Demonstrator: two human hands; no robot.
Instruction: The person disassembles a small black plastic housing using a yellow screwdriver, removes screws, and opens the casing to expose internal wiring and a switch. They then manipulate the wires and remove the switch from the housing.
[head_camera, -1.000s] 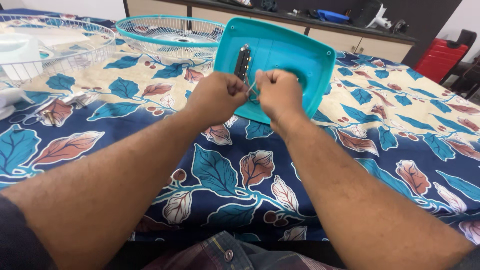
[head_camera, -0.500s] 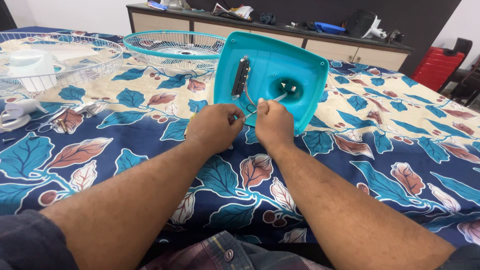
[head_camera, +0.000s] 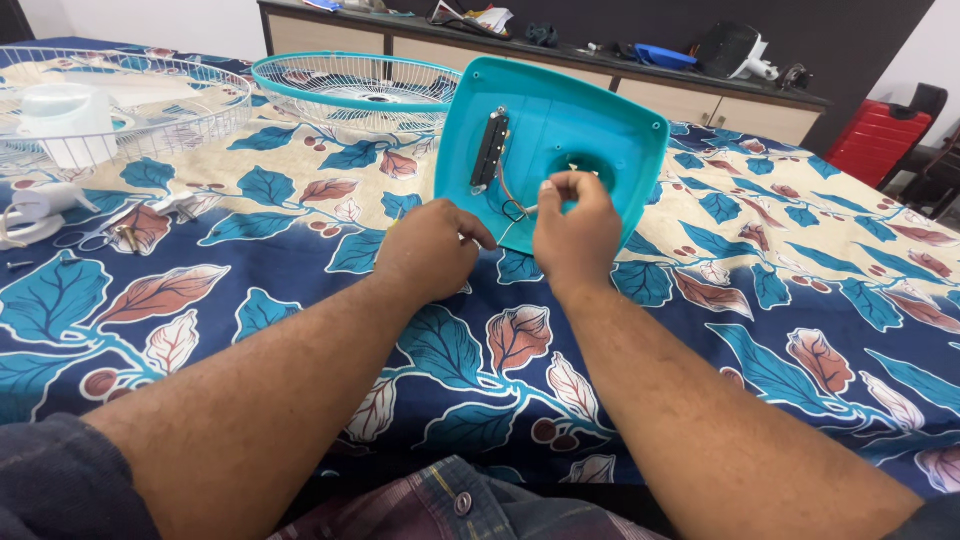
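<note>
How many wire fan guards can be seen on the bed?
2. A white wire guard lies at the far left, and a teal-rimmed wire guard lies beside it, behind the teal fan base. Others may be out of view.

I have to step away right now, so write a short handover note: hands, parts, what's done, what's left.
Left hand: closed in a pinch at the lower edge of the teal square fan base, apparently on the thin wires; the exact grip is hidden.
Right hand: fingertips pinching at the base's round centre hole.
Base stands tilted up on the leaf-print cloth, underside showing, black switch strip fitted.
Teal grille and white grille lie apart, behind left.
Done: fan is apart.
Left: wires loose, grilles unmounted.
</note>
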